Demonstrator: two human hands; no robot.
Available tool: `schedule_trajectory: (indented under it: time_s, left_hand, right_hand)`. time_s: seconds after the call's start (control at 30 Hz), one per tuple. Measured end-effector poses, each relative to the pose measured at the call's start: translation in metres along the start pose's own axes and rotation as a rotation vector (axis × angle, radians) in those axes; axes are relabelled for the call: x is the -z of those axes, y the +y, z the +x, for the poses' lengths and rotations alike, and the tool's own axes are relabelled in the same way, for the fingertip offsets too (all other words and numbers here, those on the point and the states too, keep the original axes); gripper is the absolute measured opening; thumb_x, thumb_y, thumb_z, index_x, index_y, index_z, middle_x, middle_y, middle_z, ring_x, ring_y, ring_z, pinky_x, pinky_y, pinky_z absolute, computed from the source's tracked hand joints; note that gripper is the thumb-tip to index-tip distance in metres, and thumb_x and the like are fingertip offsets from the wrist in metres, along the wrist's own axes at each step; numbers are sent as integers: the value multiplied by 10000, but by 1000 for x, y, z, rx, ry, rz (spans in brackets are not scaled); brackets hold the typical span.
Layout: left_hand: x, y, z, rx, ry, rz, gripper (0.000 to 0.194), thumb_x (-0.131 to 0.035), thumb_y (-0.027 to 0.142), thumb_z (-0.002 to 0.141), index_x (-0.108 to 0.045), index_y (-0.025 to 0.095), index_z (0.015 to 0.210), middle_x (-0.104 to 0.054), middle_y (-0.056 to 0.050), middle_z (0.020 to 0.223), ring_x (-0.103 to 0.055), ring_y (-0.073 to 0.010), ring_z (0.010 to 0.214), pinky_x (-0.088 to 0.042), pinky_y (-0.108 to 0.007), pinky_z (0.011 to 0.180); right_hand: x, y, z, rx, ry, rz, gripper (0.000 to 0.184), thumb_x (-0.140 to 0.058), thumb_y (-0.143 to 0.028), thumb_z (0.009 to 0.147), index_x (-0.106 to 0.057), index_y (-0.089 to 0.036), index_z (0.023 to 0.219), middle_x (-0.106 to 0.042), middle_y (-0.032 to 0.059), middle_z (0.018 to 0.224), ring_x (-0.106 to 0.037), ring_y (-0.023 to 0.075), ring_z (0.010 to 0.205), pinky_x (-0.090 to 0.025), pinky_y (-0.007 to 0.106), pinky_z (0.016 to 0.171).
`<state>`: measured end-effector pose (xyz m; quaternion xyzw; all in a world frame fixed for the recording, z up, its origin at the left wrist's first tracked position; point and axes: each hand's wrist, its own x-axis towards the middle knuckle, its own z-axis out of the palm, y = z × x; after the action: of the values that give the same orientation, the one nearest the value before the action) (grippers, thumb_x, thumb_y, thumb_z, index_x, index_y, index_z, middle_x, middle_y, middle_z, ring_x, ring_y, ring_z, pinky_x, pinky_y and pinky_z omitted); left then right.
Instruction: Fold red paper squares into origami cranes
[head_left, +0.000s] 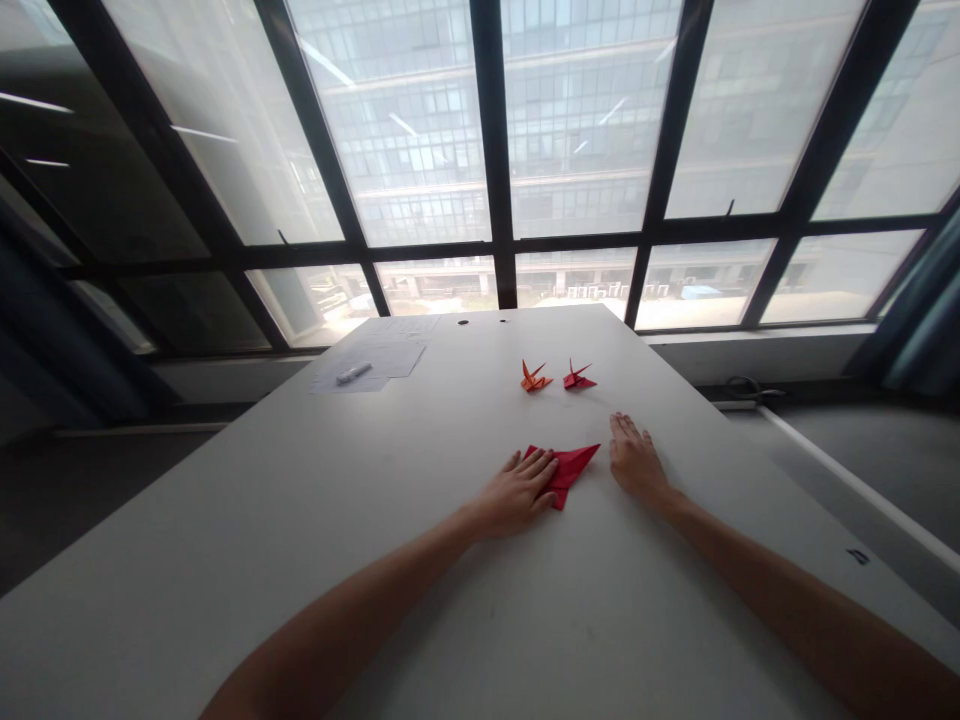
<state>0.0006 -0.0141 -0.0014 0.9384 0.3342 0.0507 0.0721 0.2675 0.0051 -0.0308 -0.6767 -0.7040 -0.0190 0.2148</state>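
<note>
A red sheet of folded origami paper (573,468) lies on the white table, one long point reaching to the right. My left hand (517,493) rests flat across its left part, fingers stretched out, hiding some of the folds. Just right of the paper's tip, my right hand (634,455) lies on the tabletop with fingers extended, apart from the paper and holding nothing. Beyond the hands stand two folded paper cranes, an orange crane (534,379) and a red crane (578,378) to its right.
Printed sheets (405,358) lie at the table's far left, with a pale tube-like item (354,374) on them. The white table (315,480) reaches toward large black-framed windows. A small dark mark (856,556) shows near the right edge.
</note>
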Motion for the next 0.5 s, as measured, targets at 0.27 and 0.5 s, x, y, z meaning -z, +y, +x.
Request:
schedule_trajectory:
  time_s: [0.27, 0.5]
  left_hand:
    - [-5, 0, 1, 67, 34, 2, 631, -151, 540, 1020, -118, 241, 1575, -185, -77, 1627, -136, -219, 1513, -79, -465, 1217]
    - [-4, 0, -1, 100, 13, 31, 651, -146, 562, 1012, -175, 221, 1566, -182, -98, 1626, -134, -232, 1512, -86, -468, 1213]
  right_hand:
    - [11, -48, -28, 549, -289, 136, 619, -271, -457, 1020, -153, -209, 1574, -215, 113, 1611, -181, 251, 1498, -111, 535, 1204]
    - [6, -30, -21, 381, -324, 36, 712, -168, -600, 999, -240, -158, 1553, -191, 135, 1612, -163, 274, 1500, -85, 583, 1189]
